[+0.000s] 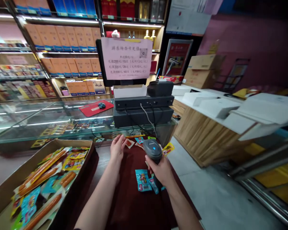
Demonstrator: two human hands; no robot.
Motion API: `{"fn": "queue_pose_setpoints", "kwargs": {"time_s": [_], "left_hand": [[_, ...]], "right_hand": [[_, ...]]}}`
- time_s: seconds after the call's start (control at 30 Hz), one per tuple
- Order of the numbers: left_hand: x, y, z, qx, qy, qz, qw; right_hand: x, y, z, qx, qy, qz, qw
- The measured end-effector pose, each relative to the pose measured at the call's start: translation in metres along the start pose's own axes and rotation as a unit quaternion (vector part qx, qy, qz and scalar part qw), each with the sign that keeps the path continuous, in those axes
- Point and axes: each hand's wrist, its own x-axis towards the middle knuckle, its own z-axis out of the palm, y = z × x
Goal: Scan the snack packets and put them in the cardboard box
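Observation:
My right hand (162, 167) is wrapped round a dark handheld scanner (153, 148), whose head shows a small blue light. Beside a small white and red packet (129, 143) is my left hand (118, 148), its fingers curled; whether they grip anything is hidden. Blue snack packets (143, 180) lie on the dark red table (134, 210) below the scanner. A yellow packet (168, 149) shows just beyond my right hand, and more small packets, one of them blue (139, 140), lie behind the scanner.
At the left is a cardboard box (92, 150) of packaged sausages and snacks. A glass counter (62, 127) stands beyond it, with a red mouse pad (94, 108). Ahead is a monitor back with a paper sign (126, 68). White boxes (213, 107) top a wooden counter at the right.

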Motion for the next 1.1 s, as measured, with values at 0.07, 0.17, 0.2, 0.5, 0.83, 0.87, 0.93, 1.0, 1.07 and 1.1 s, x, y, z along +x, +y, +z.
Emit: {"fn": "queue_pose_setpoints", "kwargs": {"time_s": [0.07,0.17,0.2,0.5,0.83,0.87,0.93,1.0,1.07,1.1], "left_hand": [[0.007,-0.016,-0.002,0.137,-0.029,0.054,0.989],[0.015,-0.036,-0.010,0.447,-0.072,0.171,0.875],[0.016,-0.041,-0.013,0.537,-0.085,0.206,0.814],[0.011,-0.043,-0.025,0.769,-0.130,0.280,0.560],[0.014,-0.003,-0.060,0.440,-0.081,0.104,0.888],[0.014,0.004,-0.064,0.366,-0.077,0.050,0.926],[0.012,0.019,-0.070,0.242,-0.077,-0.034,0.967],[0.009,0.035,-0.075,0.181,-0.071,-0.070,0.978],[0.005,0.049,-0.080,0.174,-0.062,-0.073,0.980],[0.004,0.055,-0.082,0.179,-0.058,-0.066,0.980]], "right_hand": [[0.002,0.008,-0.004,0.015,0.000,0.011,1.000],[0.004,0.016,-0.009,0.023,0.010,0.023,0.999],[0.004,0.018,-0.010,0.023,0.014,0.025,0.999],[0.000,0.019,-0.010,0.026,0.020,0.013,0.999],[-0.008,0.007,0.011,0.001,-0.017,-0.015,1.000],[-0.008,0.006,0.016,-0.001,-0.017,-0.021,1.000],[-0.010,0.002,0.024,-0.005,-0.016,-0.026,1.000],[-0.012,-0.003,0.033,-0.004,-0.028,-0.022,0.999],[-0.015,-0.008,0.041,-0.002,-0.053,-0.014,0.999],[-0.016,-0.011,0.045,0.000,-0.064,-0.010,0.998]]}}
